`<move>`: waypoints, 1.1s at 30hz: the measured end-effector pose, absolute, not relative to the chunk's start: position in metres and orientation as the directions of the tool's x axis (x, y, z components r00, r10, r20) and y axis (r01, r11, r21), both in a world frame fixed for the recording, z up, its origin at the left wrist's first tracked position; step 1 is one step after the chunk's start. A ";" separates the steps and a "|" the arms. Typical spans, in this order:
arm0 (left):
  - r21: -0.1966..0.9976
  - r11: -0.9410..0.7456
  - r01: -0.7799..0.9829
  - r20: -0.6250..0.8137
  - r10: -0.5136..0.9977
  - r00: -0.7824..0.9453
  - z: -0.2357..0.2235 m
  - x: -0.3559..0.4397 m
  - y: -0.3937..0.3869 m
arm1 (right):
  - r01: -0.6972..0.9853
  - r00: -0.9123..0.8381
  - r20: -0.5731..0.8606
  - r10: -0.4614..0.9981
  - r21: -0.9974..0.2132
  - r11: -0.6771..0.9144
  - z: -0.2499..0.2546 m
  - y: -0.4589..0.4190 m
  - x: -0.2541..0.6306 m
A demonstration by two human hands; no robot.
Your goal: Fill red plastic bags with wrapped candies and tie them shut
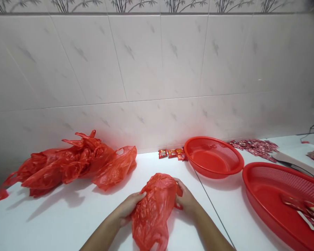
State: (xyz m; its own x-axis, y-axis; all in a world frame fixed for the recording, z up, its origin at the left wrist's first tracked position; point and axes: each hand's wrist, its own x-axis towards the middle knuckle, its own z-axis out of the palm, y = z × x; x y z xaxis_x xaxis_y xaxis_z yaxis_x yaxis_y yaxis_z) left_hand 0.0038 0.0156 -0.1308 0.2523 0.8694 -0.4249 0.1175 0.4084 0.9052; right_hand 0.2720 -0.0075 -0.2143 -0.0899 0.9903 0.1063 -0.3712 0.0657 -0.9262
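Right now the left hand point(128, 208) and right hand point(187, 200) are both clamped on the sides of a red bag point(151, 212), just right of the bag pile point(68, 164), apparently to hold its loose plastic bunched together.

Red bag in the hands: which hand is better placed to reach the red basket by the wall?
Probably the right hand. It holds the red plastic bag on the side facing the red basket, while the left hand is farther away, on the side toward the pile of red bags.
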 end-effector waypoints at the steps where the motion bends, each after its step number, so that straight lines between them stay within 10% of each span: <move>1: 0.940 0.245 0.237 -0.269 0.960 0.074 -0.120 0.001 0.021 | -0.328 -0.044 0.058 0.997 -0.944 0.040 -0.215 -0.006 0.270; 4: 0.767 -0.243 0.593 0.453 0.860 -0.234 -0.092 0.003 0.022 | -0.302 0.116 -0.052 0.992 -0.953 -0.015 -0.217 0.000 0.269; 8: 0.534 -0.713 0.454 0.648 0.690 0.321 -0.127 0.050 -0.029 | -0.353 0.197 -0.089 0.976 -0.935 -0.015 -0.222 0.008 0.276; 11: 0.312 -0.927 0.208 0.591 0.361 0.721 -0.198 0.096 -0.068 | -0.418 0.236 -0.137 0.962 -0.908 -0.026 -0.221 0.009 0.281; 17: -0.077 -0.599 0.797 0.403 0.713 0.574 -0.223 0.109 -0.024 | -0.437 0.231 -0.066 0.971 -0.898 0.043 -0.206 -0.001 0.290; 25: -0.179 -0.291 0.940 0.156 0.935 0.319 -0.129 0.078 0.050 | 0.045 0.090 -0.048 0.995 -0.998 -0.053 -0.205 -0.006 0.301; 33: -0.163 -0.379 0.911 -0.086 0.925 0.370 -0.118 0.078 0.036 | 0.413 0.204 0.088 0.975 -0.911 -0.004 -0.190 -0.018 0.301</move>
